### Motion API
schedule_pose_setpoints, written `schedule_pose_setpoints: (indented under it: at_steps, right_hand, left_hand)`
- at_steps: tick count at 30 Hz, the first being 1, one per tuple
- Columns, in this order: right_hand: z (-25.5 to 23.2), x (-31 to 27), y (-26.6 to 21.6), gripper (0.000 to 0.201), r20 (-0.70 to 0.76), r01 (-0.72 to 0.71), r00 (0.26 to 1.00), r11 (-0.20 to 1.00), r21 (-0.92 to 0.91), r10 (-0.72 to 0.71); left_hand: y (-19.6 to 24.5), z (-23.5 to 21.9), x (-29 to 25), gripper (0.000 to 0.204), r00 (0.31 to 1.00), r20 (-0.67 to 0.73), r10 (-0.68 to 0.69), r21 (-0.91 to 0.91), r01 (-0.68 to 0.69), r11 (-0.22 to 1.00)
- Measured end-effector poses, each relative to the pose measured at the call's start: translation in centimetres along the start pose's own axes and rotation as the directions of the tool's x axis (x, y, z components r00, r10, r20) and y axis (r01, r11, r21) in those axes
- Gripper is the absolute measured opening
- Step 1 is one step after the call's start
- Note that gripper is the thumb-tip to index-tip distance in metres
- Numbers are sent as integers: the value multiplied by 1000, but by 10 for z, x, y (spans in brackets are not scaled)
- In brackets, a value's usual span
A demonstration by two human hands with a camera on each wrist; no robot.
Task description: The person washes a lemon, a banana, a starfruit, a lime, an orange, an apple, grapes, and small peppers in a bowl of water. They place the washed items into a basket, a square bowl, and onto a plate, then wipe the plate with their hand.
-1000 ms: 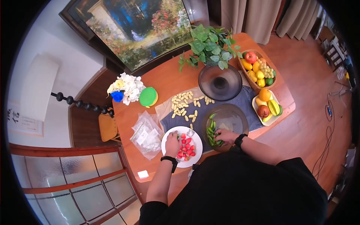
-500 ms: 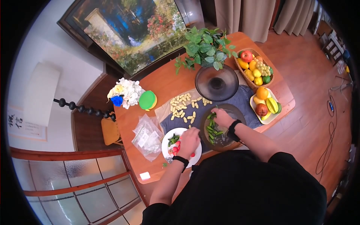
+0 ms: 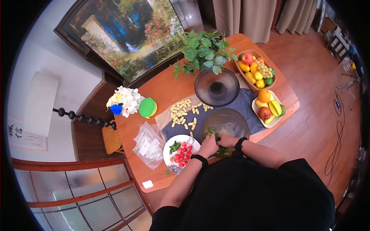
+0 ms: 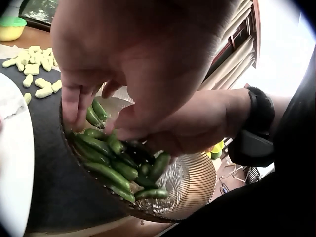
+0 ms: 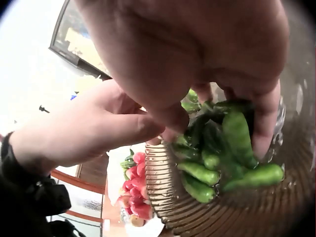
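Both hands reach into a ribbed, see-through brown bowl [image 3: 238, 118] at the table's front edge. Green peppers [image 4: 111, 170] lie wet in a heap there. My right hand [image 3: 228, 141] curls its thumb and fingers round several peppers [image 5: 237, 136]. From the plate side, my left hand [image 3: 209, 146] holds peppers [image 4: 96, 112] between thumb and fingers, with a green tip showing past its fingertips in the head view. The thumbs meet closely above the heap. Left of the bowl, a white plate [image 3: 166, 151] carries small red fruits [image 3: 184, 152] and a few green peppers [image 3: 174, 147].
Peanuts [image 3: 179, 112] are scattered on the dark cloth [image 3: 169, 131]. A clear plastic bag [image 3: 148, 145] lies left of the plate. Behind the bowl stand a dark round dish [image 3: 208, 96] and a leafy plant [image 3: 206, 52]. A fruit basket [image 3: 242, 79] and fruit tray [image 3: 275, 122] stand right.
My left hand has moved right from over the plate into the bowl. The right hand has come back from the bowl's far side to its near side. Green peppers have appeared on the plate.
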State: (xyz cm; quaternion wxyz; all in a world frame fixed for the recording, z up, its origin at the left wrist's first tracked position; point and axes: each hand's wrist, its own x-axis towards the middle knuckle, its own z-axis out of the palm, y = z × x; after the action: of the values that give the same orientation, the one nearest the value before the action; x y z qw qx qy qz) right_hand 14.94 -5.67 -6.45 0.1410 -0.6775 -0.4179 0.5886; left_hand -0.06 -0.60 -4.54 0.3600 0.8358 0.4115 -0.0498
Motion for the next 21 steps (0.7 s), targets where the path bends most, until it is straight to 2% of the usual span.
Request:
schedule_pose_setpoints:
  at_steps: [1,2,3,4,5,6,7,8,9,11,12,13,15,16,18,19,21]
  right_hand:
    - [-2,-8,-5,43,68,-83,995,984,161,73]
    - [-2,-9,-4,43,65,-84,995,983,163,74]
    - [-1,-8,0,38,186,-189,974,914,359,129]
    - [2,-1,9,33,313,-304,937,795,524,153]
    - [2,7,16,33,312,-304,938,793,528,152]
    - [5,23,32,31,442,-383,890,710,591,113]
    - [7,38,45,28,561,-468,826,623,627,57]
    - [8,48,53,27,613,-500,789,629,595,47]
    - [4,40,44,27,613,-499,789,631,595,46]
    - [-12,13,12,27,533,-464,845,558,688,44]
    - [-16,14,11,27,532,-463,845,559,688,45]
    - [-18,15,9,26,513,-451,857,544,707,44]
    - [-23,14,2,26,494,-439,868,530,726,42]
    - [-28,4,-8,25,399,-359,916,540,761,47]
    - [-39,-13,-30,24,242,-206,970,587,783,17]
    - [-39,-14,-34,24,242,-205,970,591,780,17]
    - [-38,-17,-44,27,108,-84,994,754,652,18]
  left_hand:
    - [-3,4,4,64,998,65,-3,-35,5,999]
    - [-7,7,8,64,998,67,1,-34,1,999]
    - [-14,11,12,65,996,90,17,-71,-10,997]
    - [-18,13,15,67,993,111,33,-108,-21,994]
    - [-22,14,20,67,993,114,35,-105,-23,994]
    - [-23,11,27,66,979,168,-119,-315,167,934]
    - [-26,9,33,65,934,248,-257,-499,350,793]
    - [-37,13,41,55,902,330,-279,-573,426,700]
    - [-33,5,39,55,902,329,-279,-573,426,700]
    - [-18,-15,34,41,831,472,-294,-753,553,356]
    - [-19,-12,34,31,853,420,-310,-813,506,290]
    - [-20,-9,35,31,853,420,-310,-812,506,290]
    - [-22,-7,36,34,873,294,-390,-848,427,316]
    - [-14,-15,33,34,873,294,-390,-848,426,315]
    - [0,-27,30,39,801,306,-514,-827,491,273]
    - [1,-30,31,39,802,305,-513,-829,489,271]
    - [4,-39,31,49,775,501,-384,-822,565,68]
